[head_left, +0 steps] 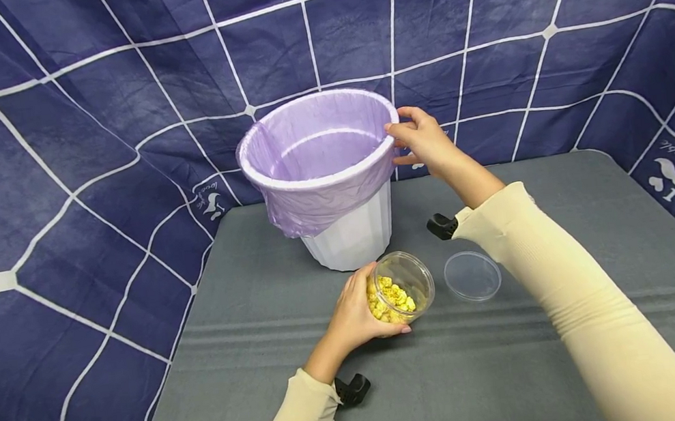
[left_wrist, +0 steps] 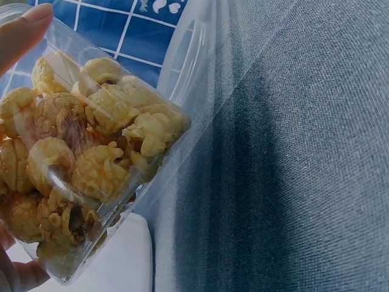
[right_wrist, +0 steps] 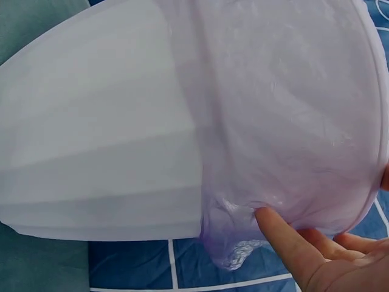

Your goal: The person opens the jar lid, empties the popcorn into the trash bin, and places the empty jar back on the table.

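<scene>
A white trash can stands on the grey table, lined with a purple plastic bag folded over its rim. My right hand holds the can's right rim, thumb over the top edge and fingers along the bagged outside. In the right wrist view, a fingertip presses the bag against the wall. My left hand grips a clear, lidless plastic jar in front of the can. Yellow popcorn fills its lower part. The left wrist view shows the jar tilted, with popcorn close behind its clear wall.
A round clear lid lies on the grey tabletop, right of the jar. Blue cloth with white grid lines hangs behind the table and along its left side. Black wrist mounts stick out from both sleeves.
</scene>
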The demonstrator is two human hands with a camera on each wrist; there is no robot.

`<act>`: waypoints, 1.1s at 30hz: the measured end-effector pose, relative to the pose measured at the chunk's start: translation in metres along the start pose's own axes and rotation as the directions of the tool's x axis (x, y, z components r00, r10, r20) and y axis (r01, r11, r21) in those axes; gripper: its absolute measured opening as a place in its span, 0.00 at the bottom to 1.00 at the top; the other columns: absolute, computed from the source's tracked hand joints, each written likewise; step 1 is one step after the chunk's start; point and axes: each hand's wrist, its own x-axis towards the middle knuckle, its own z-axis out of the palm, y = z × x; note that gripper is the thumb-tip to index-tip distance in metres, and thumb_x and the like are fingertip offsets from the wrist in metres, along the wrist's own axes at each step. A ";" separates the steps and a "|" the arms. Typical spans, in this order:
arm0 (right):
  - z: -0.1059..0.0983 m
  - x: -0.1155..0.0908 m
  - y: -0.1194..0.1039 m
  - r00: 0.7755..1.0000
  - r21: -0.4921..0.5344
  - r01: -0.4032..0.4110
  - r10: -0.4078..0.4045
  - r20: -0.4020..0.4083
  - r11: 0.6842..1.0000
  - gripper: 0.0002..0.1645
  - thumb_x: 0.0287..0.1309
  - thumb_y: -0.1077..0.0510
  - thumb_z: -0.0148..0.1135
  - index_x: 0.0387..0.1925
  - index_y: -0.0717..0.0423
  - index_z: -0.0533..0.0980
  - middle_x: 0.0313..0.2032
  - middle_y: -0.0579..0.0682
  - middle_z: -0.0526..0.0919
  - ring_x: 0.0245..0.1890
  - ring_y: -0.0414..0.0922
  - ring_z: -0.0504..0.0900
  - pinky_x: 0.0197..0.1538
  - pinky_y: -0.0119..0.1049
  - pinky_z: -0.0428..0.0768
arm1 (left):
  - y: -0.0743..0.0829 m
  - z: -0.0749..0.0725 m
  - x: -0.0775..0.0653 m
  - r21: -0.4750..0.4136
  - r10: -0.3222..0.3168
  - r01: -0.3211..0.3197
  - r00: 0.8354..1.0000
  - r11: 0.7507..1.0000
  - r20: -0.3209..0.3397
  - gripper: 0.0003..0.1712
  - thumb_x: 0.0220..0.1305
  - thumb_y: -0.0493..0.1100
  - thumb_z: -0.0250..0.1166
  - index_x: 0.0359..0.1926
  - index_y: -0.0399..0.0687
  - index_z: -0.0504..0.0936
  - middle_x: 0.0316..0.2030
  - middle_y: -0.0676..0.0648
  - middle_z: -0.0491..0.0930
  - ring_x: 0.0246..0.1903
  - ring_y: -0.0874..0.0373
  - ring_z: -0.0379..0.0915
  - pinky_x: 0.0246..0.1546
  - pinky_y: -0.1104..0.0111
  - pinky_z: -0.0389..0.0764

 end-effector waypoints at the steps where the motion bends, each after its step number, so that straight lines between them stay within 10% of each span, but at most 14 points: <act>1: 0.000 0.000 0.000 1.000 0.005 -0.001 0.001 0.000 1.000 0.35 0.59 0.56 0.53 0.64 0.59 0.52 0.57 0.62 0.64 0.48 0.52 0.70 0.43 0.43 0.76 | 0.000 0.000 0.000 -0.001 0.003 -0.003 1.000 1.000 -0.004 0.63 0.18 0.61 0.78 0.60 0.43 0.60 0.53 0.47 0.68 0.51 0.53 0.64 0.48 0.58 0.69; 16: 0.002 0.000 -0.001 1.000 0.017 0.000 0.000 -0.012 1.000 0.33 0.59 0.57 0.53 0.63 0.60 0.53 0.57 0.64 0.65 0.45 0.50 0.72 0.42 0.45 0.75 | 0.004 -0.026 0.000 -0.196 -0.087 0.053 0.982 0.979 -0.170 0.62 0.18 0.53 0.81 0.59 0.46 0.60 0.52 0.43 0.68 0.51 0.52 0.65 0.51 0.57 0.67; 23: 0.002 0.000 0.000 1.000 0.011 -0.001 0.001 -0.012 1.000 0.35 0.59 0.57 0.53 0.64 0.59 0.52 0.57 0.62 0.65 0.47 0.51 0.71 0.41 0.42 0.77 | 0.013 -0.060 0.001 -0.391 -0.212 0.101 0.944 0.915 -0.251 0.59 0.21 0.45 0.82 0.59 0.46 0.60 0.55 0.46 0.68 0.54 0.54 0.63 0.54 0.61 0.63; 33: 0.003 0.000 0.001 1.000 0.009 0.003 -0.003 -0.021 1.000 0.34 0.59 0.57 0.53 0.63 0.59 0.53 0.57 0.63 0.65 0.45 0.50 0.72 0.40 0.42 0.77 | 0.024 -0.116 0.007 -0.517 -0.243 -0.001 0.882 0.856 -0.404 0.56 0.24 0.28 0.77 0.59 0.35 0.57 0.55 0.35 0.65 0.55 0.48 0.61 0.57 0.64 0.59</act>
